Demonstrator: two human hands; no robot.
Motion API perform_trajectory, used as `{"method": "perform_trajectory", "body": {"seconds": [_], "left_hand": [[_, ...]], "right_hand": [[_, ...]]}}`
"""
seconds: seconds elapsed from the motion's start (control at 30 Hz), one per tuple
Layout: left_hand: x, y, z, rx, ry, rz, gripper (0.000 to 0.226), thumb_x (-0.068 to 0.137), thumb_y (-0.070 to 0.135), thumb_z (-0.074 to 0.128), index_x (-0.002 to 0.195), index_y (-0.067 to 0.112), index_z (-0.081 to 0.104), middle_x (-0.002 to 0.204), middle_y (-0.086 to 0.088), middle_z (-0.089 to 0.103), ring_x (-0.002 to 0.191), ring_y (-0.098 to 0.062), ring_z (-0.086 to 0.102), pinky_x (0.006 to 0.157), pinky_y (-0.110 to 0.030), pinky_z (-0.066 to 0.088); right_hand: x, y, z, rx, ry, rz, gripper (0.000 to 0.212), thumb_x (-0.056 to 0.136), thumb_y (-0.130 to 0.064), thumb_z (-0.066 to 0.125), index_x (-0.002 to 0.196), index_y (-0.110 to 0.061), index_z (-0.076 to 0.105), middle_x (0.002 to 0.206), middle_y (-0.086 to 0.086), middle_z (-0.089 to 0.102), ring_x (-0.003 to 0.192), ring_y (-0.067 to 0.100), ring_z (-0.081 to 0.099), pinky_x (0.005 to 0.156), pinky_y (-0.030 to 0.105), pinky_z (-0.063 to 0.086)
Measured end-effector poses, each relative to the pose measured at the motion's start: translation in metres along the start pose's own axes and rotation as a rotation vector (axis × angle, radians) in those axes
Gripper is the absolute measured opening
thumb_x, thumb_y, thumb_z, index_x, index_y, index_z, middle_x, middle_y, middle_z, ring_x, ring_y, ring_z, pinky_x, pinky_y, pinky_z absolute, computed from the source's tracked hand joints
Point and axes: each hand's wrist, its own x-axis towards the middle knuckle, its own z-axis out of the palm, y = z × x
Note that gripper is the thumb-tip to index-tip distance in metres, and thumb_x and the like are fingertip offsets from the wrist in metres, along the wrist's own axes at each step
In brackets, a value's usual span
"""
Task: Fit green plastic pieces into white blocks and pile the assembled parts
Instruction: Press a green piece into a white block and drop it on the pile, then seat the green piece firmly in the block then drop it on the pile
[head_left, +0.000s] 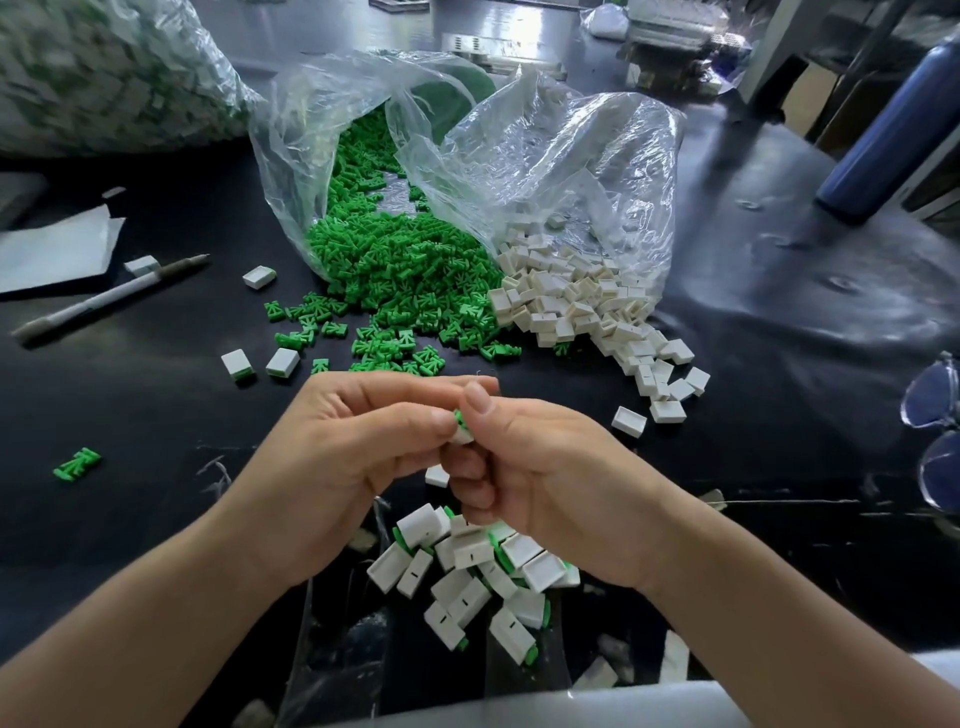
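Block (464, 435), white, small, with a green piece (459, 417) showing at its top: held above the near part of the black table (779, 364), between both hands. Fingers cover most of it, so whether the piece is fully seated cannot be told.

Left hand (358, 452): thumb and fingertips pinching the block from the left.

Right hand (545, 478): thumb and forefinger pinching the same block, other fingers curled beneath.

Pile of assembled parts (467, 571): directly below the hands, a modest loose heap, white with green edges showing. Two more finished parts (260, 362) lie apart to the left.

Green pieces (395, 270): large heap spilling from a clear bag (291, 156).

White blocks (571, 301): large heap spilling from a second clear bag (571, 156), touching the green heap.

Progress, as judged: the pile is small against the loose stock, so most of the fitting remains.

Sundries: pen (104, 301), paper (52, 249), blue bottle (893, 119), glasses (935, 441).
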Motion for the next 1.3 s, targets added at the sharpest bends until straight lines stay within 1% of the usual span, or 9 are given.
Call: {"method": "perform_trajectory", "body": {"seconds": [0.1,0.17,0.37,0.5,0.63,0.8,1.07,1.17,1.3], "left_hand": [[0.000,0.000,0.000,0.006,0.010,0.019,0.041,0.055,0.016,0.069,0.093,0.001,0.072,0.087,-0.022,0.070,0.068,-0.030,0.066,0.062,-0.032,0.056],[0.001,-0.001,0.001,0.024,0.038,0.030,0.042,0.054,0.008,0.072,0.096,0.008,0.072,0.093,-0.016,0.072,0.077,-0.027,0.069,0.065,-0.027,0.056],[0.001,-0.004,0.002,0.023,0.068,0.035,0.064,0.052,0.014,0.073,0.115,0.012,0.060,0.095,-0.014,0.073,0.079,-0.026,0.071,0.064,-0.024,0.055],[0.002,-0.006,0.004,0.004,0.094,0.064,0.062,0.062,0.002,0.064,0.121,0.016,0.052,0.094,-0.010,0.073,0.083,-0.023,0.071,0.066,-0.024,0.055],[0.002,-0.009,0.006,-0.045,0.105,0.074,0.060,0.065,0.001,0.057,0.123,0.015,0.050,0.094,-0.011,0.073,0.085,-0.022,0.071,0.068,-0.024,0.056],[0.001,-0.010,0.008,-0.075,0.111,0.085,0.060,0.065,0.000,0.057,0.123,0.014,0.050,0.096,-0.011,0.073,0.086,-0.022,0.071,0.067,-0.024,0.055],[0.002,-0.010,0.007,-0.075,0.123,0.063,0.060,0.065,0.003,0.057,0.124,0.015,0.050,0.095,-0.013,0.073,0.079,-0.024,0.071,0.063,-0.023,0.055],[0.001,-0.008,0.008,-0.020,0.088,0.098,0.038,0.066,0.008,0.063,0.103,0.014,0.068,0.087,-0.019,0.072,0.071,-0.026,0.070,0.060,-0.024,0.055],[0.000,-0.005,0.010,0.099,0.069,0.144,0.015,0.067,0.017,0.073,0.082,0.017,0.076,0.079,-0.015,0.073,0.071,-0.022,0.071,0.062,-0.021,0.054]], "right_hand": [[0.001,0.003,-0.002,-0.056,0.035,-0.032,0.053,0.086,-0.045,0.047,0.098,0.007,0.051,0.063,-0.004,0.038,0.058,0.008,0.036,0.054,0.016,0.034],[0.001,0.004,-0.002,-0.088,0.054,-0.061,0.037,0.085,-0.041,0.045,0.086,-0.004,0.050,0.062,-0.007,0.040,0.056,0.005,0.038,0.054,0.016,0.035],[0.005,0.010,-0.005,-0.189,0.057,-0.076,0.061,0.082,-0.041,0.040,0.108,0.014,0.050,0.061,-0.012,0.040,0.055,0.002,0.038,0.056,0.016,0.035],[0.006,0.012,-0.001,-0.266,0.132,-0.120,0.029,0.081,-0.044,0.038,0.083,-0.022,0.057,0.064,-0.008,0.040,0.057,0.006,0.036,0.060,0.023,0.032],[0.005,0.013,0.001,-0.396,0.187,-0.160,0.022,0.090,-0.041,0.037,0.079,-0.029,0.053,0.055,-0.026,0.050,0.056,-0.006,0.045,0.064,0.020,0.030],[0.003,0.011,0.001,-0.478,0.206,-0.176,0.024,0.098,-0.026,0.036,0.080,-0.028,0.051,0.056,-0.030,0.051,0.057,-0.011,0.046,0.063,0.016,0.031],[0.002,0.007,0.003,-0.457,0.155,-0.224,0.030,0.091,-0.039,0.031,0.091,-0.023,0.056,0.059,-0.030,0.053,0.062,-0.011,0.050,0.062,0.008,0.037],[0.003,0.009,-0.001,-0.446,0.183,-0.220,0.054,0.087,-0.047,0.031,0.079,0.001,0.056,0.059,-0.011,0.042,0.057,0.004,0.038,0.056,0.021,0.033],[0.005,0.008,-0.005,-0.547,0.274,-0.202,0.062,0.077,-0.061,0.029,0.059,-0.006,0.051,0.054,-0.004,0.043,0.052,0.008,0.038,0.053,0.023,0.033]]}}
